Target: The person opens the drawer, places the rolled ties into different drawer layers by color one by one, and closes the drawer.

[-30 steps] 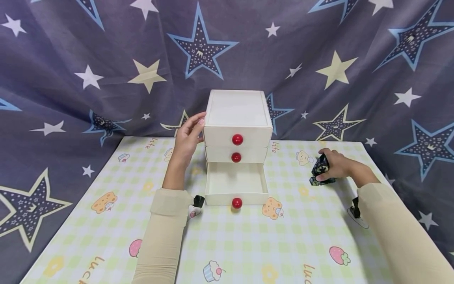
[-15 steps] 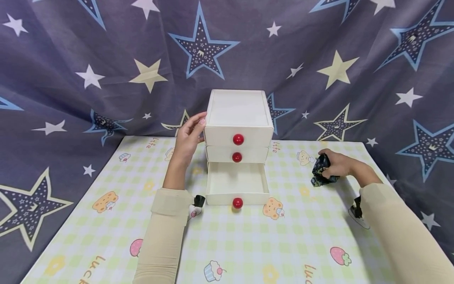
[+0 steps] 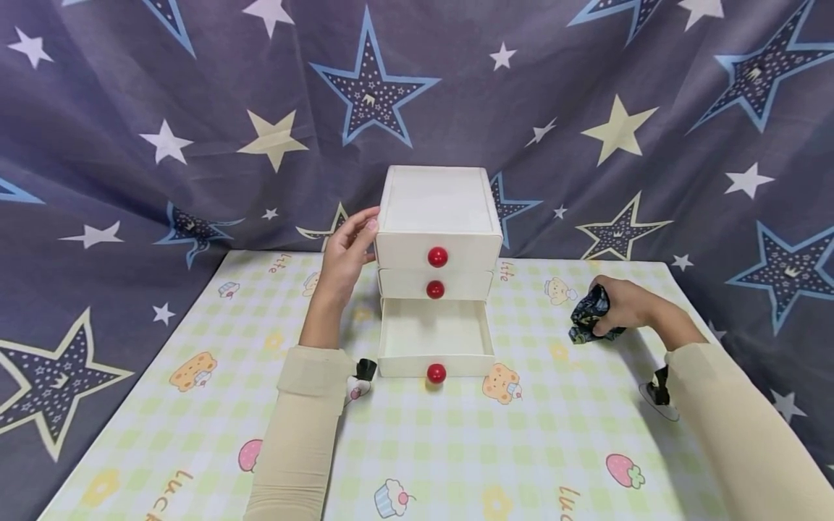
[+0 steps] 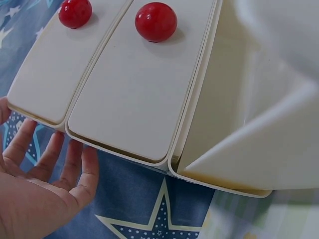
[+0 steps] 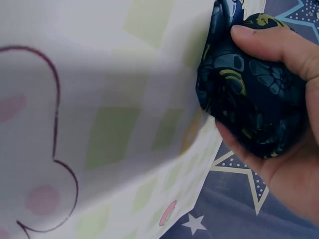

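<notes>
A white drawer cabinet (image 3: 439,199) with red knobs stands at the back middle, its bottom drawer (image 3: 435,334) pulled out and its upper two drawers pushed in. My left hand (image 3: 345,253) rests against the cabinet's left side; in the left wrist view its fingers (image 4: 72,162) are spread, with their tips at the side wall. Over to the right, my right hand (image 3: 622,304) grips a bunched dark cloth (image 3: 589,312) printed with blue and yellow-green shapes. The right wrist view shows the thumb across the rolled-up cloth (image 5: 249,89) and fingers beneath it, low over the tablecloth.
A green-and-white checked tablecloth (image 3: 521,449) with printed bears, strawberries and cupcakes covers the table. Behind the cabinet hangs a dark curtain (image 3: 443,101) with stars. The open drawer juts toward the front, with its red knob (image 3: 436,373) foremost.
My right hand has shifted slightly to the right and gathered the dark cloth further into its grasp. The left hand and the drawers stay as they were.
</notes>
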A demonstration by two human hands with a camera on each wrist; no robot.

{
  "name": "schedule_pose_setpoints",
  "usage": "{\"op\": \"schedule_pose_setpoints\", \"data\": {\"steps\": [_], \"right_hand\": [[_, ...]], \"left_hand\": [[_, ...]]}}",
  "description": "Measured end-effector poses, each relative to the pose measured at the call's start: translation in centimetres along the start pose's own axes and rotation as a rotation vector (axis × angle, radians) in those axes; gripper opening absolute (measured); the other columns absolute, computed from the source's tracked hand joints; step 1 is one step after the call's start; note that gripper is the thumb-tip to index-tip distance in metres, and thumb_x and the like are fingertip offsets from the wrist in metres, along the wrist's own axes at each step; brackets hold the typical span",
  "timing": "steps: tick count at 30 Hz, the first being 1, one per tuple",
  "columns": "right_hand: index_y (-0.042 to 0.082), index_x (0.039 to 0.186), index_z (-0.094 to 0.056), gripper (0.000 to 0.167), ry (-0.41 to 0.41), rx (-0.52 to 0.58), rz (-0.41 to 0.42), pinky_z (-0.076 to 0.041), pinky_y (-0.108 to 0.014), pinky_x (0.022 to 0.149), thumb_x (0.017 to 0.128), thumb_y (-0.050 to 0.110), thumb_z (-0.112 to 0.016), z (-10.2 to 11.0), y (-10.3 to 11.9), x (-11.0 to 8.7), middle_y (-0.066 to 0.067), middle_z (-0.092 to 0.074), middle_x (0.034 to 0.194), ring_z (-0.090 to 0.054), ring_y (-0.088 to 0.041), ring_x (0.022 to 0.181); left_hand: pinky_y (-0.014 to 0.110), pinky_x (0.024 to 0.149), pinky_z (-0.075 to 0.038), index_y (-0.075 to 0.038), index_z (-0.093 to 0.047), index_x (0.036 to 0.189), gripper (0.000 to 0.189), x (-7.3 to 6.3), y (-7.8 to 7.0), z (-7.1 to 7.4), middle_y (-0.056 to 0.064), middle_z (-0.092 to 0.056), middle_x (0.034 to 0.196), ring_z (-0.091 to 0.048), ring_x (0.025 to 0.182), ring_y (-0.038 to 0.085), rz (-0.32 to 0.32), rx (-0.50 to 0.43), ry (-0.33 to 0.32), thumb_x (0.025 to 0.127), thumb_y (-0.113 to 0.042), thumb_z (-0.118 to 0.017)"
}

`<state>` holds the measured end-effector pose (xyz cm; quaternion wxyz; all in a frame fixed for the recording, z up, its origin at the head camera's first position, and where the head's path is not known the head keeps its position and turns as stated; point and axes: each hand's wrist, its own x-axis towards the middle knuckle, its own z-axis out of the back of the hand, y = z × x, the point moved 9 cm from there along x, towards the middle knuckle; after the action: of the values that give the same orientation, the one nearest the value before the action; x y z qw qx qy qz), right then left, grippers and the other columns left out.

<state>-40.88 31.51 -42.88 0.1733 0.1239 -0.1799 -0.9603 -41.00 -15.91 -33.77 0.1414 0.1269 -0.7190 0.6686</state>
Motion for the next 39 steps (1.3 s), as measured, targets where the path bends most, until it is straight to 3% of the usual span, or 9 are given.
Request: {"op": "schedule_pose_setpoints", "data": {"steps": [7,13,20,30,39], "right_hand": [[0.004,0.122,-0.053,0.068,-0.074,-0.024,0.057,-0.054,-0.049,0.078,0.069,0.019,-0.093,0.7,1.7,-0.5,-0.015,-0.067,0.108,-0.065,-0.032,0.097],[0.003,0.123,-0.055,0.071,-0.133,-0.074,0.107,-0.053,-0.053,0.084,0.067,0.019,-0.095,2.3,3.8,-0.9,-0.016,-0.067,0.108,-0.065,-0.033,0.098],[0.006,0.124,-0.055,0.070,-0.158,-0.090,0.172,-0.052,-0.055,0.086,0.068,0.018,-0.096,4.1,6.9,-1.9,-0.016,-0.066,0.112,-0.065,-0.034,0.102],[0.012,0.117,-0.057,0.065,-0.228,-0.135,0.362,-0.053,-0.047,0.081,0.065,0.014,-0.095,6.4,13.3,-3.7,-0.007,-0.069,0.101,-0.066,-0.023,0.091],[0.015,0.120,-0.057,0.065,-0.213,-0.081,0.460,-0.053,-0.043,0.083,0.068,0.016,-0.095,5.8,18.3,-4.3,-0.002,-0.068,0.104,-0.064,-0.018,0.092]], "left_hand": [[0.040,0.088,-0.052,-0.017,-0.060,0.144,0.045,0.0,-0.1,-0.1,0.005,-0.057,0.132,-0.057,0.117,0.019,0.006,0.002,0.003,0.103,-0.036,-0.064],[0.047,0.091,-0.051,-0.017,-0.060,0.144,0.046,0.0,0.0,-0.1,0.004,-0.057,0.132,-0.057,0.117,0.019,0.007,0.006,0.001,0.103,-0.037,-0.063],[0.043,0.091,-0.052,-0.016,-0.059,0.145,0.045,0.1,0.1,0.0,0.002,-0.058,0.129,-0.057,0.117,0.018,0.016,0.002,-0.003,0.104,-0.034,-0.063],[0.049,0.092,-0.051,-0.016,-0.058,0.146,0.047,0.1,0.0,-0.1,0.003,-0.057,0.130,-0.057,0.117,0.019,0.016,0.010,0.001,0.104,-0.036,-0.062],[0.045,0.090,-0.052,-0.014,-0.058,0.146,0.047,0.0,0.1,-0.2,0.003,-0.057,0.131,-0.057,0.116,0.019,0.017,-0.008,0.001,0.104,-0.035,-0.063]]}}
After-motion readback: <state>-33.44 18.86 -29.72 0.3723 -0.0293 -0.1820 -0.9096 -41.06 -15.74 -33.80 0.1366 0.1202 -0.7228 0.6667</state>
